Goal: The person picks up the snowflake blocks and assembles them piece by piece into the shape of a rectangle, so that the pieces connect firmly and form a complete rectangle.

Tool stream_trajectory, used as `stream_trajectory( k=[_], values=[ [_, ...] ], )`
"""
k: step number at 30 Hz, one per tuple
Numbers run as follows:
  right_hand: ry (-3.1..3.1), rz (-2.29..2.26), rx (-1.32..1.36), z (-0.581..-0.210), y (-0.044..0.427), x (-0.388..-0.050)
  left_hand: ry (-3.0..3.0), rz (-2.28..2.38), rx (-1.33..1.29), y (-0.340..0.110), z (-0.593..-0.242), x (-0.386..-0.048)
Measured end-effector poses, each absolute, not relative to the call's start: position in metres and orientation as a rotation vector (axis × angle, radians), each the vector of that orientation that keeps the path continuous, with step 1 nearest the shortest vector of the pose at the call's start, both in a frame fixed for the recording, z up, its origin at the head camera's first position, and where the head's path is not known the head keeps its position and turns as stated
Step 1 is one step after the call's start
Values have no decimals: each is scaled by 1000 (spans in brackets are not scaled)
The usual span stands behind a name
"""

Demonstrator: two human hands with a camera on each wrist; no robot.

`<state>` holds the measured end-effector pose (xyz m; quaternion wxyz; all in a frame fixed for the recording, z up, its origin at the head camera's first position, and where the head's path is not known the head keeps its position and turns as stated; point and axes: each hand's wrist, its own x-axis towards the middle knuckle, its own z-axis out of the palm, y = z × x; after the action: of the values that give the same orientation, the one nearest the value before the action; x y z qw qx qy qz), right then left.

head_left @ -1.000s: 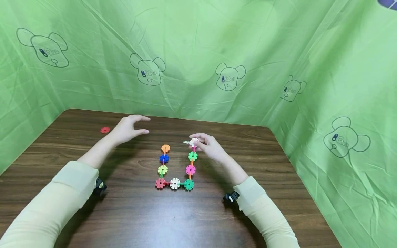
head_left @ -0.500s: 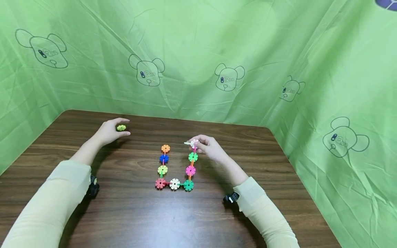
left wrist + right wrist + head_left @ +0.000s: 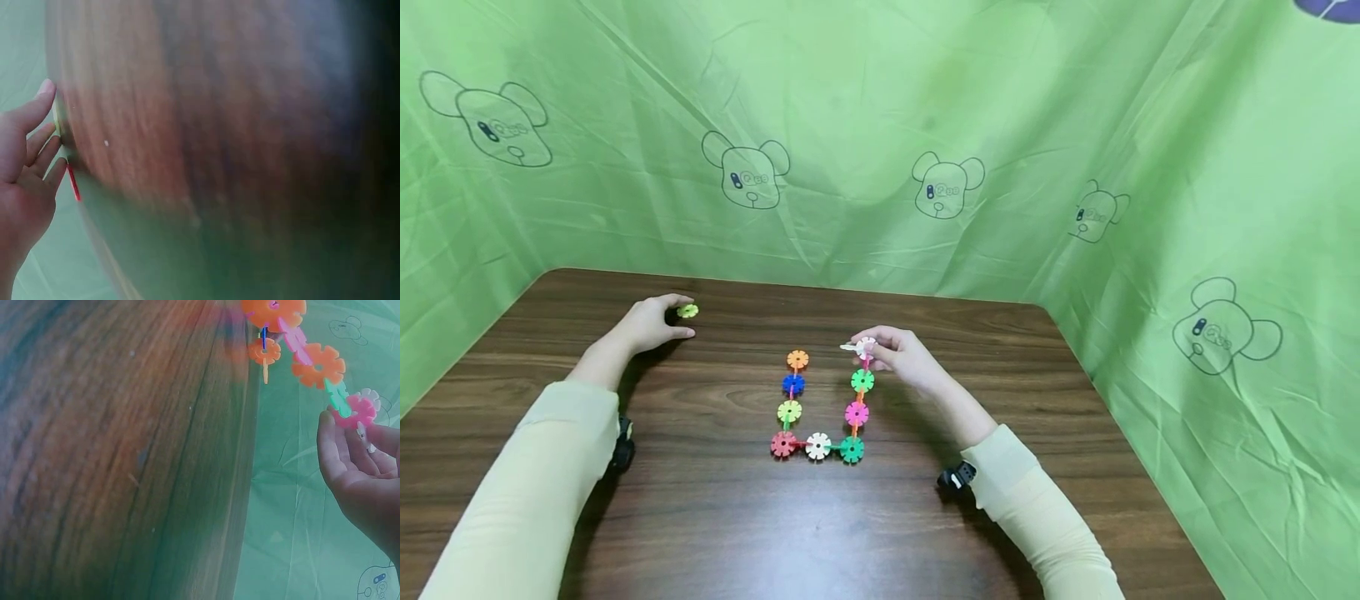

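Note:
My left hand (image 3: 651,325) reaches to the table's far left, thumb and fingers apart beside a yellow-green snowflake disc (image 3: 688,311). In the left wrist view a red snowflake disc (image 3: 74,183) lies edge-on by the fingers; the hand hides it in the head view. My right hand (image 3: 907,358) pinches the upper right end of a U-shaped chain of interlocking snowflake discs, at a white disc (image 3: 866,347). In the right wrist view a pink disc (image 3: 357,414) is at the fingertips. An orange disc (image 3: 797,359) ends the chain's other arm, above a blue disc (image 3: 793,384).
The chain's base runs from a red disc (image 3: 783,444) through a white disc (image 3: 817,446) to a green disc (image 3: 852,450), lying on a dark wooden table (image 3: 722,517). A green cloth curtain (image 3: 850,233) surrounds the table's back and sides.
My left hand has moved left, and the yellow-green disc now shows beside its fingers. It now covers the red loose disc. My right hand stays at the chain's end.

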<state>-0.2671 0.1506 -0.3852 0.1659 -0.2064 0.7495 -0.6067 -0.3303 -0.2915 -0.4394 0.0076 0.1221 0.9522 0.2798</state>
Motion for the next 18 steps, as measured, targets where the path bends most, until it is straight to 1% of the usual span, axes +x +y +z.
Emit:
stream_trajectory(
  k=[9,18],
  values=[
    [2123,-1737,-607,-385,149,-267,2930,955,400,-289,-437,-332],
    [2095,-1761,-550,-384,146,-265,2924,917,464,-283,-435,-329]
  ],
)
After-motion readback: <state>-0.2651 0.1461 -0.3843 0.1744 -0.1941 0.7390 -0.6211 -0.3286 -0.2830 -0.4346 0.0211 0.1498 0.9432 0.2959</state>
